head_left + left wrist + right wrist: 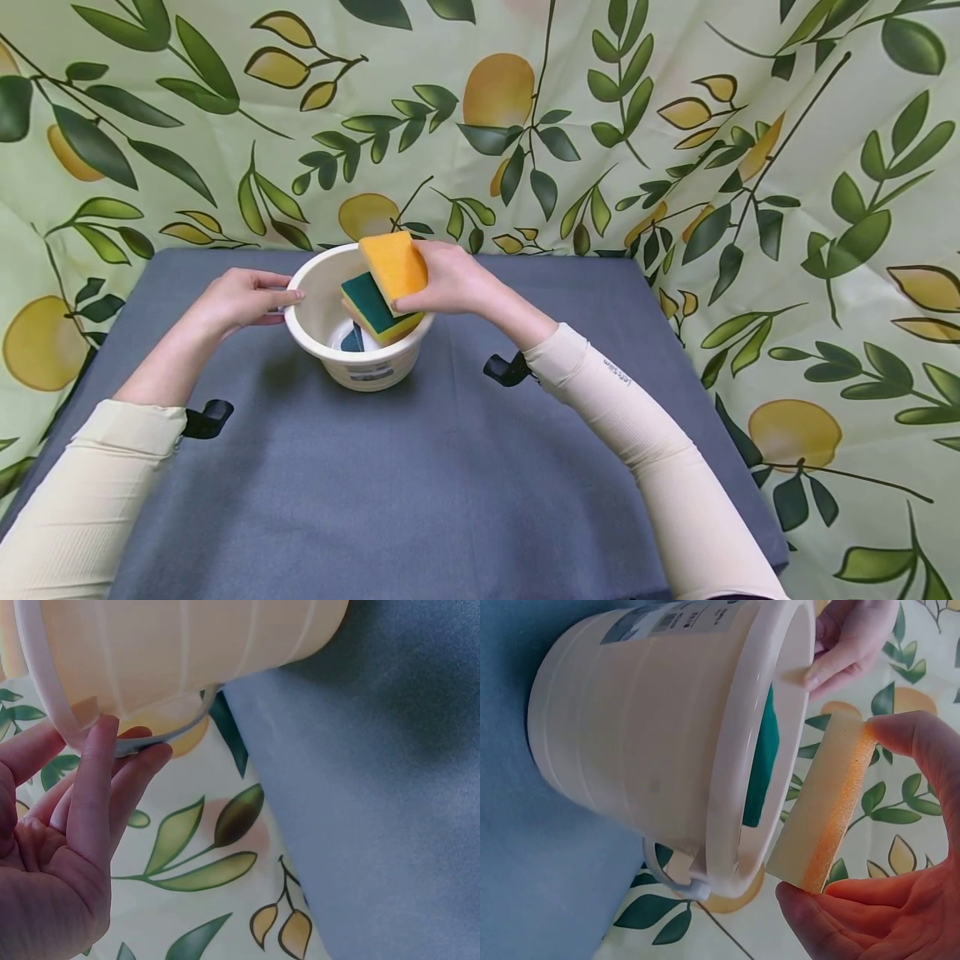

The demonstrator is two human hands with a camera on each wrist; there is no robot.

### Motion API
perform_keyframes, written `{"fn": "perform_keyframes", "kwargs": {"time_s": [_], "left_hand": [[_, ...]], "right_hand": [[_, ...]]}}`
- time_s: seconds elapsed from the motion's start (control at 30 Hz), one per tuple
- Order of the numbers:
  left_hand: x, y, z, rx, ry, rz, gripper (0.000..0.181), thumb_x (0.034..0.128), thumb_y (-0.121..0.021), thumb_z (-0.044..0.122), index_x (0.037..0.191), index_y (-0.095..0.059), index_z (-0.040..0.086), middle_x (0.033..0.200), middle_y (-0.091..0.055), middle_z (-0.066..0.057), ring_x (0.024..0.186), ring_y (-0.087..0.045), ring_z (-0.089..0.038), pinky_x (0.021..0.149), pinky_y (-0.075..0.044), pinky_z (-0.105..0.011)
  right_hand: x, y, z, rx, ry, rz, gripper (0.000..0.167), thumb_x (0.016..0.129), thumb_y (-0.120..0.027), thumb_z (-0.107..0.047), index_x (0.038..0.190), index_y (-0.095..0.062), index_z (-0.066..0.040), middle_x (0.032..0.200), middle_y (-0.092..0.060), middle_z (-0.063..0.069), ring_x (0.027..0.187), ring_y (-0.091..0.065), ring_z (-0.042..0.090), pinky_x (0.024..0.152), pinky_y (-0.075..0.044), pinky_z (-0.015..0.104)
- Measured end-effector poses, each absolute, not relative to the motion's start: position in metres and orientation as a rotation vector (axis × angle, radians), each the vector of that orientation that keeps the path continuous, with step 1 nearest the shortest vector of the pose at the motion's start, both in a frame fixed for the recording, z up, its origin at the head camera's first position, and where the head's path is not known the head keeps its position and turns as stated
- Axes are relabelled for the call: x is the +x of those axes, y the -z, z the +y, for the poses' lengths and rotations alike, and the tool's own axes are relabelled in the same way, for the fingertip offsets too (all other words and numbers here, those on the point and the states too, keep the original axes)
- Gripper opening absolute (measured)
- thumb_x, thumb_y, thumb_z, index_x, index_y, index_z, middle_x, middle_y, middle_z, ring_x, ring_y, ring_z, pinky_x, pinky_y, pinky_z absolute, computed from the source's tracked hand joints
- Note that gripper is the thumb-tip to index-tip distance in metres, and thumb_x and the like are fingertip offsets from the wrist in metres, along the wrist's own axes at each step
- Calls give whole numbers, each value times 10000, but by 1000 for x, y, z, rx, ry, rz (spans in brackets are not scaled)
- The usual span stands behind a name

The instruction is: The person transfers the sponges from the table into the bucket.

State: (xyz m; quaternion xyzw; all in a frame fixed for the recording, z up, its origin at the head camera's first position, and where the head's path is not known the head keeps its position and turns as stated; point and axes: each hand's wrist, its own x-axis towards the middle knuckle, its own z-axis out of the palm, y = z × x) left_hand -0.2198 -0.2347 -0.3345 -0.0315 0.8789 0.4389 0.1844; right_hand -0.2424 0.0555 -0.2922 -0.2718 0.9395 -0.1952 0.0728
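Note:
A cream plastic bucket stands upright near the back of the table. My left hand pinches its rim on the left, fingers against the grey handle. Above the bucket's right side, my right hand holds an orange sponge between thumb and fingers; from the side, this sponge shows a pale layer and an orange one. Inside the bucket leans a yellow sponge with a green scouring face. Below it lies a blue-and-white item, mostly hidden, its kind unclear.
A blue-grey cloth covers the table. Behind and to the right hangs a curtain printed with fruit and leaves. Black straps stick out at both wrists. A printed label is on the bucket's side.

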Motion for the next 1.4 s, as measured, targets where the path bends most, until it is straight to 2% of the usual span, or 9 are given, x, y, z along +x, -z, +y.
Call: {"fn": "perform_keyframes", "kwargs": {"time_s": [0.5, 0.73, 1.0, 1.2, 1.4], "left_hand": [[-220, 334, -235, -88, -1221, 2482, 677, 946, -650, 327, 1431, -405, -77, 1352, -470, -324, 817, -627, -78, 754, -591, -259], [-220, 334, -235, -91, -1236, 2474, 689, 942, -653, 332, 1434, -399, -79, 1354, -471, -325, 814, -630, -66, 757, -590, -259], [-221, 334, -235, -91, -1240, 2474, 692, 941, -655, 336, 1435, -398, -76, 1353, -473, -329, 813, -630, -63, 753, -591, -259], [-221, 334, -235, -94, -1239, 2479, 690, 941, -655, 330, 1434, -398, -78, 1354, -471, -330, 812, -628, -57, 754, -591, -260], [-221, 334, -235, -100, -1235, 2476, 693, 940, -656, 335, 1434, -400, -78, 1352, -475, -329, 812, -628, -59, 756, -591, -261]], "right_hand": [[-240, 295, 40, -826, 529, 2803, 864, 769, -721, -451, 1445, -398, -19, 1177, -579, 47, 998, -519, 171, 808, -471, 258], [-240, 296, 36, -836, 542, 2777, 830, 776, -720, -461, 1415, -421, -24, 1133, -577, 42, 979, -519, 172, 784, -478, 256], [-241, 298, 38, -865, 510, 2795, 895, 788, -723, -536, 1434, -414, 1, 1286, -572, 97, 1111, -517, 190, 914, -461, 285], [-241, 300, 41, -824, 512, 2795, 950, 799, -715, -548, 1484, -349, -1, 1442, -478, 137, 1279, -456, 233, 1060, -406, 332], [-241, 300, 45, -823, 528, 2799, 928, 805, -717, -537, 1479, -363, -6, 1431, -488, 134, 1264, -468, 230, 1043, -420, 333]]}}
